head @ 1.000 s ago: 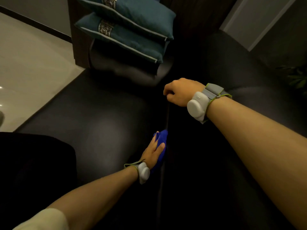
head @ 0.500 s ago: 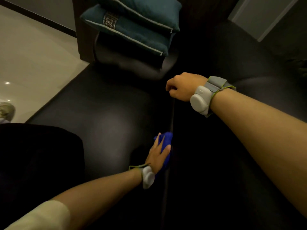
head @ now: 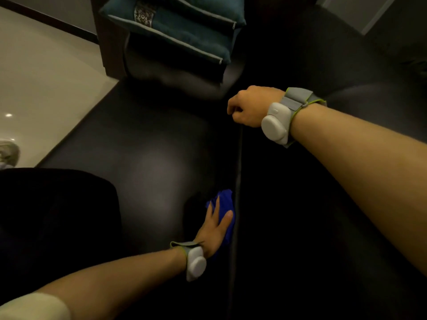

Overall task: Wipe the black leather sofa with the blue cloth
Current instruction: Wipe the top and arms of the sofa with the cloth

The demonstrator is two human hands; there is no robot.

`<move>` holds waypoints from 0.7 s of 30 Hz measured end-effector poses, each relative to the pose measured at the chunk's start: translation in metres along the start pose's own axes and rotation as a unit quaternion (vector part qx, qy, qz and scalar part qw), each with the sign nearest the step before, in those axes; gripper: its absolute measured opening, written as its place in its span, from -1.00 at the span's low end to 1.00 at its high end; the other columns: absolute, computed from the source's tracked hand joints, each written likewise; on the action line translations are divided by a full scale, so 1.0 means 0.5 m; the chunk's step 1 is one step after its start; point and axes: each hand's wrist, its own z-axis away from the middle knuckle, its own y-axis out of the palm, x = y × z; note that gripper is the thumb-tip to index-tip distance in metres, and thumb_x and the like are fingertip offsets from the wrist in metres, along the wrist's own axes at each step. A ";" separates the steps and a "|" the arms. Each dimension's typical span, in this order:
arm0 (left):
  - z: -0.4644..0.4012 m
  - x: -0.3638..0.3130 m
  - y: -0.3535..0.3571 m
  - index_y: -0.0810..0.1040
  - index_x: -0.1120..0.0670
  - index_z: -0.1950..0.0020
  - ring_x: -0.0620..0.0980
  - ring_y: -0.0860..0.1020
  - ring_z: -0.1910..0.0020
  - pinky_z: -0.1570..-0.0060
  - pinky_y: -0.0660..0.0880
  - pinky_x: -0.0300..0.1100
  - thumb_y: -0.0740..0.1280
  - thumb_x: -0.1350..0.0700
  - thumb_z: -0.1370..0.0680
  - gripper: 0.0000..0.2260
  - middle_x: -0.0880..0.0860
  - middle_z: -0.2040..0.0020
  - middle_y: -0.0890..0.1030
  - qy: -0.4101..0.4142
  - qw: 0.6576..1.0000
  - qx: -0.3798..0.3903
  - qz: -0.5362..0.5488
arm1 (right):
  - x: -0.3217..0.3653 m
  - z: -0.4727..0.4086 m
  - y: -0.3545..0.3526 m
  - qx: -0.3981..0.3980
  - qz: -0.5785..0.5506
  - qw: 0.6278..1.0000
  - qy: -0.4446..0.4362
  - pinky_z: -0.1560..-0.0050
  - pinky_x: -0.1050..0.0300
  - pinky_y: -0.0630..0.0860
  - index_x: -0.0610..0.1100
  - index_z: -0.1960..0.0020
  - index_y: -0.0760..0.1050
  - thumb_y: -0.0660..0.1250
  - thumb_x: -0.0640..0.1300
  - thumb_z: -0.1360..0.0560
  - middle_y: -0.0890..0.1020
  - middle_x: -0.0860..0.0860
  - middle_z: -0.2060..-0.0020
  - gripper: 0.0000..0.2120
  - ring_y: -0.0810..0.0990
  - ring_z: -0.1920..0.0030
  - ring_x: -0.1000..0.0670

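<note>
left hand (head: pixel 213 229) spread flat, pressing the blue cloth (head: pixel 225 210) on the black sofa (head: pixel 147 162) seat, right beside the seam (head: pixel 239 172). right hand (head: pixel 250 106) curled in a fist at the seam's far end, whether holding anything cannot tell. open seat left of cloth; teal cushions (head: pixel 175 26) stacked at far end.

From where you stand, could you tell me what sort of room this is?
Probably a living room or lounge: a black leather sofa, teal cushions stacked at its far end, and a pale tiled floor beside it.
</note>
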 end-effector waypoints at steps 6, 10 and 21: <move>-0.095 -0.073 -0.001 0.17 0.05 -0.59 0.05 0.09 -0.58 -0.56 0.02 0.02 0.18 -0.07 -0.67 -0.48 0.08 -0.58 0.20 0.021 0.999 -0.043 0.025 | 0.001 0.004 0.000 -0.004 0.000 1.000 0.002 0.00 0.01 0.56 -0.01 -0.20 0.56 0.20 -0.06 -0.56 0.64 -0.09 -0.06 -0.73 0.60 -0.04 -0.17; -0.113 -0.070 -0.005 0.13 0.01 -0.61 0.05 0.06 -0.59 -0.56 0.02 0.04 0.16 -0.11 -0.66 -0.46 0.09 -0.60 0.14 0.007 0.999 -0.041 0.036 | -0.004 -0.002 0.000 -0.022 -0.004 1.000 0.001 -0.02 0.02 0.56 0.01 -0.18 0.57 0.21 -0.06 -0.54 0.64 -0.09 -0.04 -0.73 0.60 -0.04 -0.17; 0.083 -0.025 -0.004 -0.10 -0.21 -0.59 -0.12 -0.12 -0.57 -0.42 -0.14 -0.31 0.13 -0.43 -0.47 -0.22 -0.06 -0.62 -0.11 -0.018 0.999 0.036 -0.019 | 0.007 -0.009 0.014 -0.002 -0.001 1.000 -0.009 0.11 0.09 0.47 -0.01 -0.19 0.57 0.21 -0.06 -0.55 0.65 -0.09 -0.03 -0.73 0.60 -0.02 -0.16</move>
